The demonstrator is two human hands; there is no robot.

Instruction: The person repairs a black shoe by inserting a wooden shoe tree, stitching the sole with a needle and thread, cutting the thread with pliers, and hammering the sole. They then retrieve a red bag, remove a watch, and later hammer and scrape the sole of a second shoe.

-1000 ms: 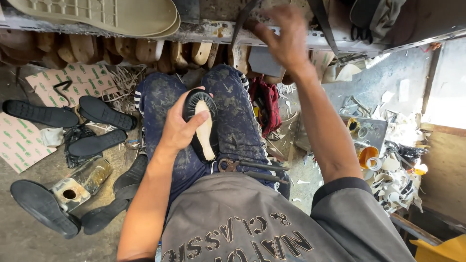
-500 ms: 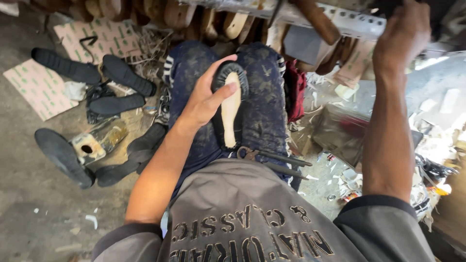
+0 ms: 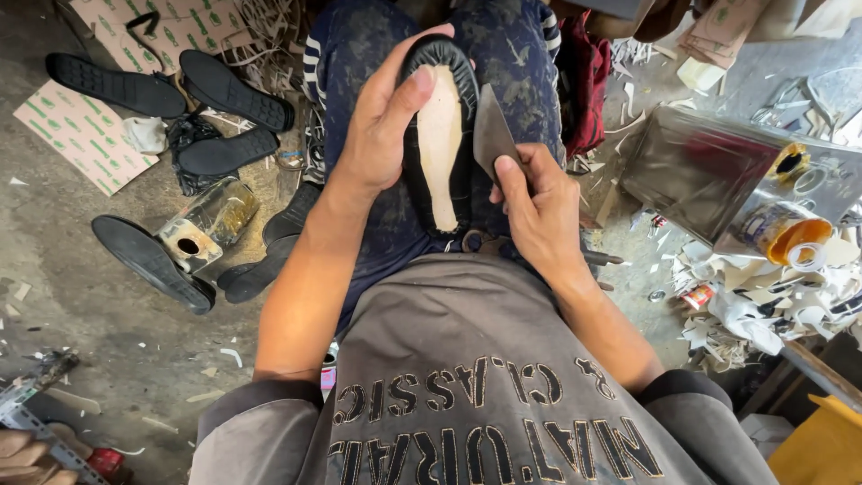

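Note:
A shoe (image 3: 440, 135) lies sole-up on my lap, its black upper folded around a tan insole. My left hand (image 3: 382, 126) grips its left side, thumb resting on the insole near the toe. My right hand (image 3: 539, 211) holds a flat grey metal blade (image 3: 492, 133) by its lower end, the blade's edge beside the shoe's right side. Whether blade and shoe touch is unclear. My legs in dark stained trousers (image 3: 521, 63) lie under both.
Several black soles (image 3: 148, 260) and a glass jar (image 3: 202, 224) lie on the concrete floor at left, with printed cardboard sheets (image 3: 76, 135). At right stand a metal box (image 3: 718, 175), an orange-lidded tin (image 3: 786, 233) and scrap cuttings (image 3: 763, 305). A red cloth (image 3: 588, 81) lies by my right leg.
My right hand came down from the shelf above and now holds the blade next to the shoe. The view tilted down toward my lap; my left hand kept hold of the shoe.

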